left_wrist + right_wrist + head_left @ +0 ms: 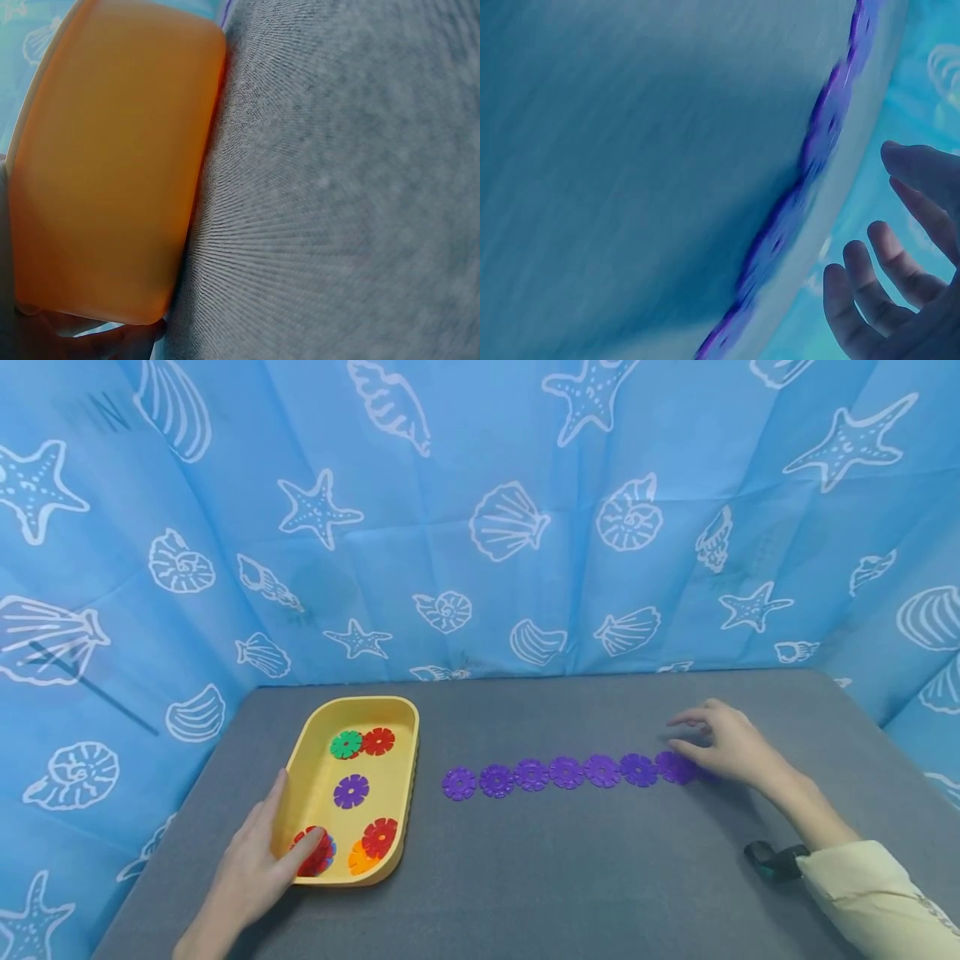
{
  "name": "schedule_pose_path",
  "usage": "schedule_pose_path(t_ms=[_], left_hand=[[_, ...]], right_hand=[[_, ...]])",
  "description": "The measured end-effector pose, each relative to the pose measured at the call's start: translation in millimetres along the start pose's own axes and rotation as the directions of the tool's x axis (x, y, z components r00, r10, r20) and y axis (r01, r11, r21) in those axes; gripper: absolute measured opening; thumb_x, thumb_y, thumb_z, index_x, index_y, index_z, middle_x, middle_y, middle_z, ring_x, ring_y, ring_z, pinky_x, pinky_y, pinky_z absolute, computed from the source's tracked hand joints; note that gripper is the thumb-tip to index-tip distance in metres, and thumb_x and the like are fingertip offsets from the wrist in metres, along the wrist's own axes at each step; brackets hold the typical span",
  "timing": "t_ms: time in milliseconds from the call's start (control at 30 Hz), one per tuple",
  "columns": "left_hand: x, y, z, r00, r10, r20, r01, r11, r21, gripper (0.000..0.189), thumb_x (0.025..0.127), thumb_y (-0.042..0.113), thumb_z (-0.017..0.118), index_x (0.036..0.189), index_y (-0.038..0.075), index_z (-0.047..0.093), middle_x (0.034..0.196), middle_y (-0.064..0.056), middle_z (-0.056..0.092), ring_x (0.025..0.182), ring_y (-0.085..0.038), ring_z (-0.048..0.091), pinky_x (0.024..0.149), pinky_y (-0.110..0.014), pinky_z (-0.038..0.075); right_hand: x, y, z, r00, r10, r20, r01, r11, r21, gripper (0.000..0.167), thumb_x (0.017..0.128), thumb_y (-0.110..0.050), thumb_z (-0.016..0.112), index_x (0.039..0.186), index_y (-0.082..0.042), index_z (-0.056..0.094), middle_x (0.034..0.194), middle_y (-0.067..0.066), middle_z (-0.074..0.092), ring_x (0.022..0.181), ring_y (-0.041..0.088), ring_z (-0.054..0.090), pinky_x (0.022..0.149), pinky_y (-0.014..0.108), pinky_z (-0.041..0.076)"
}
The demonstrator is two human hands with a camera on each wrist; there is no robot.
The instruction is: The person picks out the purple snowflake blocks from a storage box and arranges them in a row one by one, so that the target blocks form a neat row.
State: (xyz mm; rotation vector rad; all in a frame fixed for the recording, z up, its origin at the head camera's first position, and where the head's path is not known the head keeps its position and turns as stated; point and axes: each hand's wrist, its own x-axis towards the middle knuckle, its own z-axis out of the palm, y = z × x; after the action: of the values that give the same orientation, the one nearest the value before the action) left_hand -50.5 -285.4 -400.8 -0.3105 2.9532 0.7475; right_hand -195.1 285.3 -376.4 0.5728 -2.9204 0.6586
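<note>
A yellow tray (412, 752) stands at the left of the table. My left hand (251, 860) grips its near left side, thumb over the rim and fingers along the outer wall. In the left wrist view the tray's wall (120, 165) looks orange, with fingers (112, 341) at its lower edge. Purple flower-shaped discs (567, 772) lie in a long row across the table. Above the row's right end hovers my right hand (731, 745), fingers loosely bent and spread, holding nothing. In the right wrist view, the hand (900, 292) is apart from the purple row (829, 124).
Inside the tray lie a green disc (346, 745), a purple disc (351, 792), an orange disc (362, 858) and several red discs (380, 837). A dark strap (776, 862) is by the right wrist. A blue shell-patterned curtain (480, 568) hangs behind the grey table (562, 877).
</note>
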Motion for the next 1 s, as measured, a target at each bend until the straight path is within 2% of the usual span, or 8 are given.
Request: schedule_pose_path(t_ms=[167,467,633,767,1000], left_hand=[[-0.2,-0.2,0.2,1.000,0.019,-0.015,-0.019,1.000,0.004,0.107,0.092,0.053,0.068,0.166,0.012,0.002,0.146,-0.028,0.043,0.115,-0.037,0.053,0.091,-0.054,0.059],[-0.6,-0.2,-0.2,0.999,0.025,-0.022,-0.025,1.000,0.005,0.107,0.092,0.053,0.068,0.165,0.010,0.003,0.146,-0.029,0.043,0.115,-0.038,0.053,0.092,-0.056,0.058],[-0.4,0.3,0.0,1.000,0.015,-0.010,-0.015,1.000,0.001,0.107,0.092,0.052,0.068,0.165,0.010,0.002,0.150,-0.029,0.040,0.118,-0.041,0.052,0.095,-0.058,0.057],[-1.1,0.7,-0.4,1.000,0.017,-0.012,-0.017,1.000,0.000,0.107,0.092,0.052,0.068,0.165,0.010,0.002,0.151,-0.029,0.039,0.119,-0.041,0.051,0.095,-0.059,0.057],[-1.8,1.8,-0.7,1.000,0.007,-0.009,-0.007,1.000,-0.005,0.108,0.092,0.052,0.068,0.165,0.011,0.001,0.151,-0.028,0.039,0.121,-0.040,0.050,0.095,-0.056,0.058]], right_hand=[[11.9,-29.1,11.4,0.999,-0.041,0.014,0.041,0.998,0.039,0.029,0.088,-0.014,0.078,0.114,-0.002,0.074,0.108,0.025,0.065,0.098,0.047,0.067,0.083,0.062,0.056],[30.1,-84.8,35.1,0.991,-0.135,0.025,0.131,0.984,0.123,0.026,0.089,-0.012,0.077,0.114,-0.005,0.075,0.106,0.016,0.067,0.101,0.038,0.067,0.086,0.056,0.057],[38.1,-111.2,46.0,0.983,-0.181,0.028,0.174,0.972,0.155,0.025,0.090,-0.012,0.076,0.114,-0.006,0.076,0.106,0.014,0.067,0.100,0.034,0.066,0.083,0.048,0.057],[44.2,-129.3,54.6,0.978,-0.207,0.030,0.198,0.963,0.182,0.025,0.090,-0.012,0.076,0.114,-0.006,0.076,0.105,0.013,0.067,0.096,0.030,0.065,0.078,0.037,0.052],[53.2,-159.8,70.2,0.969,-0.245,0.036,0.231,0.945,0.231,0.025,0.090,-0.013,0.076,0.115,-0.007,0.076,0.106,0.012,0.067,0.095,0.027,0.064,0.076,0.031,0.050]])
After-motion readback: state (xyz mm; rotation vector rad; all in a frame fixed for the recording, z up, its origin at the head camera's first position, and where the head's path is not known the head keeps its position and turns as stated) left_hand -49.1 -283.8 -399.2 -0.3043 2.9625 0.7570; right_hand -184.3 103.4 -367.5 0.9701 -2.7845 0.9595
